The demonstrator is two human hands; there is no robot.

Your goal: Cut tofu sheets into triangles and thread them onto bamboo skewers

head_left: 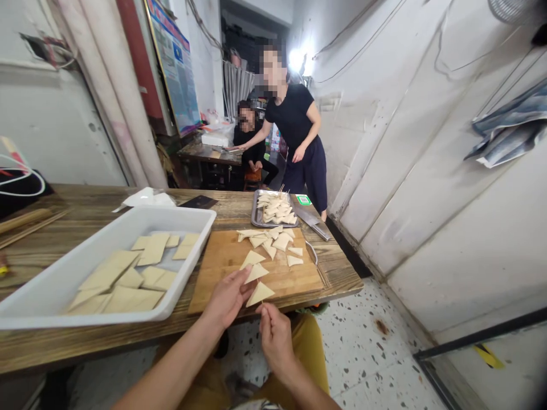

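My left hand (228, 296) is at the near edge of the wooden cutting board (217, 256), its thumb and fingers closed at a pale tofu-sheet triangle (257, 273). A second triangle (261, 294) stands just nearer to me, with a thin stick end showing below it. My right hand (276, 333) pinches that skewer (262, 303), most of which is hidden. Beyond the left fingertips lies another triangle (252, 259). More loose triangles (282, 241) are heaped at the far side of the board.
A white plastic tub (188, 285) of pale sheets stands on the left. Behind the board are a metal tray (255, 219) of skewered triangles and a cleaver (311, 221). Wooden sticks (32, 228) lie far left. One person (297, 119) stands beyond the table; another (252, 142) sits.
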